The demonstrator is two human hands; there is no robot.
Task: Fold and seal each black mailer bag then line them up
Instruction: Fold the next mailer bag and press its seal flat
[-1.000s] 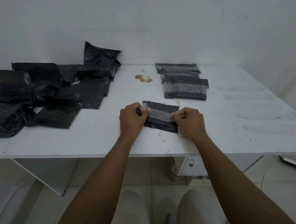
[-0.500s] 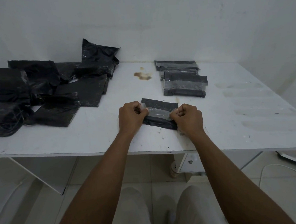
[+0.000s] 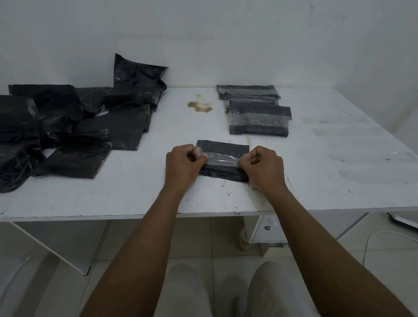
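**A:** Where is the bag in work?

**B:** The small folded black plastic mailer bag (image 3: 223,148) lies flat on the white flat bench (image 3: 132,195), near the front edge and about in the middle of its width. It is turned a little, so its right end is closer to the front edge than its left end.

**A:** And the hands?

**B:** The left hand (image 3: 183,168) is at the left end of this bag and the right hand (image 3: 262,168) is at the right end. A strip of clear shiny tape (image 3: 221,160) runs across the top of the bag from one hand to the other.

**A:** How is the grip of each hand?

**B:** Both grips are closed. The left hand has curled fingers and pinches the left end of the tape. The right hand pinches the right end in the same way, knuckles up, and it hides the right front corner of the bag. I cannot tell if the tape ends already stick under the fingers.

**A:** What else is on the bench?

**B:** A loose heap of black plastic mailer bags (image 3: 62,133) fills the left part, up to the left edge. One crumpled black bag (image 3: 137,77) at the back edge leans on the white wall (image 3: 220,35). Toward the back edge, right of the middle, is a row of folded black bags banded with clear tape (image 3: 256,113). They overlap each other and are well apart from the hands. A brown stain (image 3: 200,106) lies between the heap and this row.
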